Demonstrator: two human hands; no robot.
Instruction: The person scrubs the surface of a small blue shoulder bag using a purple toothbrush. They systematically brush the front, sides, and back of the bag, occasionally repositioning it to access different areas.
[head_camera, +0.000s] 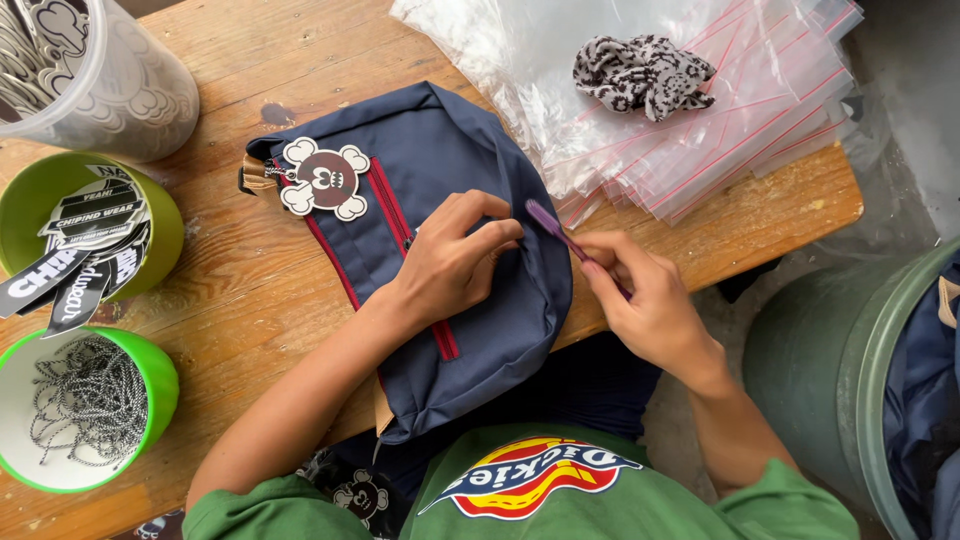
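A navy blue bag (430, 160) with red zip trim lies on the wooden table (250, 300), partly hanging over the near edge. A brown and cream cartoon hang tag (325, 178) is tied at its top left. My left hand (450, 262) presses on the bag's right side, fingers bent at the fabric. My right hand (645, 300) grips a thin purple tool (553, 227) whose tip meets the bag right by my left fingertips.
A stack of clear zip bags (700, 110) with a leopard-print scrunchie (642, 72) on top lies at the back right. Left: a clear tub (140, 90), a green cup of black tags (160, 215), a green cup of cords (160, 385). A green bin (830, 370) holds navy bags.
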